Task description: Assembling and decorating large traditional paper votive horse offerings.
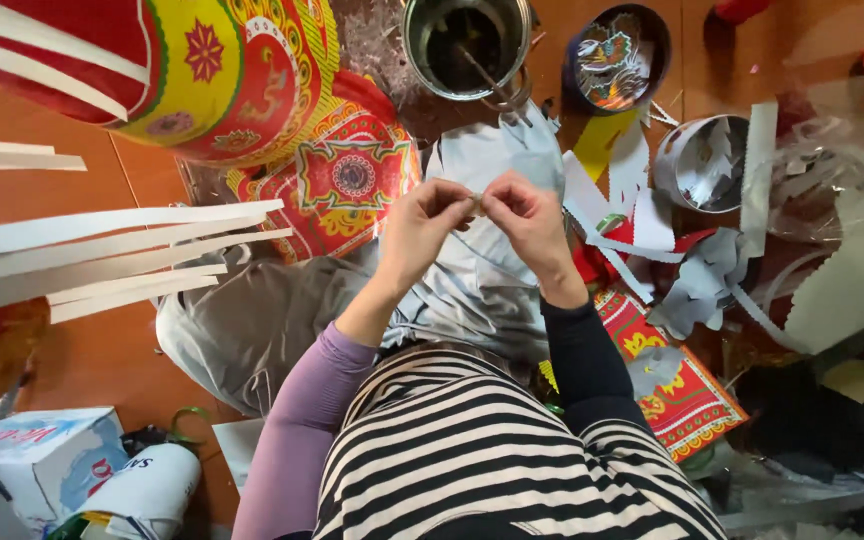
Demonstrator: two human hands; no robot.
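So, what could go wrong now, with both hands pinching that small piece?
The small piece, pinched between the left hand and right hand, could slip and vanish among the paper scraps below. An elbow might also knock the open metal tin, which stands close ahead.

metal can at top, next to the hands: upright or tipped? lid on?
Upright, lid off. The metal can shows its round open mouth straight to the camera; a thin stick leans inside against its dark interior. How full it is cannot be told.
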